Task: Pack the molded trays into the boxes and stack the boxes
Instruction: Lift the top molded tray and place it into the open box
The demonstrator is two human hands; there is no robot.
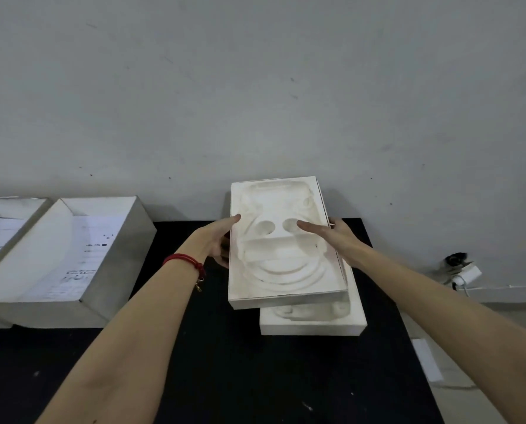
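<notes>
A white box with a molded tray [283, 255] seated inside it is held up over the black table [225, 362], tilted toward me. My left hand [217, 238] grips its left side, thumb on the rim. My right hand [332, 237] holds its right side, with the thumb lying across the tray near two round hollows. Beneath it a second white molded tray [313, 319] lies on the table, mostly hidden by the held box. A red cord bracelet circles my left wrist.
Two open white boxes [71, 255] lie on their sides at the left, printed sheets showing inside; the far-left one [1, 228] is cut off by the frame. A grey wall stands right behind the table. A white plug with cable [466, 275] lies on the floor to the right.
</notes>
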